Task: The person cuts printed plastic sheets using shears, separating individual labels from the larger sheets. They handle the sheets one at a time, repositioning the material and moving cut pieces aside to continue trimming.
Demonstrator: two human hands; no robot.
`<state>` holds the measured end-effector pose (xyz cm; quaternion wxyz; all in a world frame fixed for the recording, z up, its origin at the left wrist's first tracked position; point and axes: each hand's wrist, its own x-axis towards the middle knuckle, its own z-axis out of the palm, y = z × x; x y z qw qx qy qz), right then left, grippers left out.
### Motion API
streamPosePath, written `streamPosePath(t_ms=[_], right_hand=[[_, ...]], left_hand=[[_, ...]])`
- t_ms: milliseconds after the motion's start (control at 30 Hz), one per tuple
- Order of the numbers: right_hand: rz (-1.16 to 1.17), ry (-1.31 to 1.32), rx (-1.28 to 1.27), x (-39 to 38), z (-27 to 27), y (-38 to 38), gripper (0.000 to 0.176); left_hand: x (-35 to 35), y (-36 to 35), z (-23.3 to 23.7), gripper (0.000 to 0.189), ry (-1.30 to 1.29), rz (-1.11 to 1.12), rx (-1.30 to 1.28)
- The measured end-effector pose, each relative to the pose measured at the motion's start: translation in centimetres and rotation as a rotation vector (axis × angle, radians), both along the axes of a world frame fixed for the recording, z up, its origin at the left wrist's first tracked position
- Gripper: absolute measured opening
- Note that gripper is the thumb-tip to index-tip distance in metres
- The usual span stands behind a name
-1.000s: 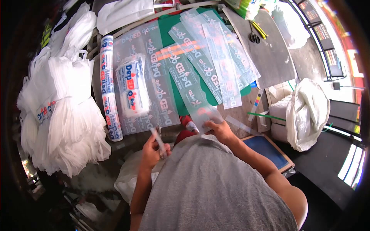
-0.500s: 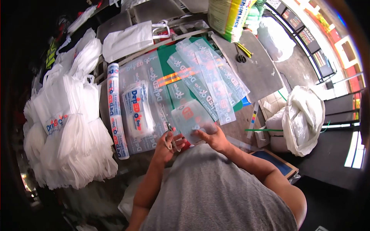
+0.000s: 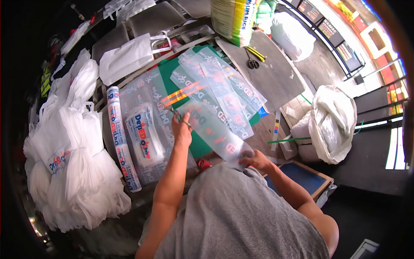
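My left hand is closed on a pair of scissors, whose blades point toward the far left end of a translucent plastic strip with red and white print. My right hand pinches the near right end of that strip, close to my shirt. The strip stretches diagonally between both hands, above a green mat. Whether the left fingers also touch the plastic is hard to make out. Several printed strips lie overlapped on the far part of the mat. A stack of printed pieces rests left of my left hand.
A printed plastic roll lies at the left, beside bundled white bags. Black-handled scissors and a rice sack are on the far side. A white sack stands right, near a blue framed board. Something red sits near my shirt.
My left hand has moved forward with the scissors, and my right hand has drawn right and back. The plastic strip, bunched near my right hand before, is now spread out long between them.
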<state>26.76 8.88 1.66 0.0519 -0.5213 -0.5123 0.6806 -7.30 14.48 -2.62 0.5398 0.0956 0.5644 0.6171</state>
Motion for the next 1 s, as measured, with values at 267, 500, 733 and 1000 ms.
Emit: streamPosePath(t_ms=[267, 500, 733, 1000], right_hand=[[-0.31, 0.11, 0.009, 2.4, -3.7, 2.3, 0.031], [-0.471, -0.074, 0.326, 1.6, -9.9, 8.0, 0.035], [-0.511, 0.151, -0.167, 4.7, -14.3, 9.3, 0.037], [-0.239, 0.307, -0.33, 0.1, -6.9, 9.1, 0.042]], left_hand=[[4.2, 11.2, 5.3, 0.058, 0.158, -0.074, 0.233], [5.1, 19.1, 1.3, 0.056, 0.444, -0.078, 0.179], [7.7, 6.8, -1.8, 0.048, 0.33, -0.286, -0.11], [10.8, -2.7, -2.5, 0.062, 0.039, -0.2, -0.232]])
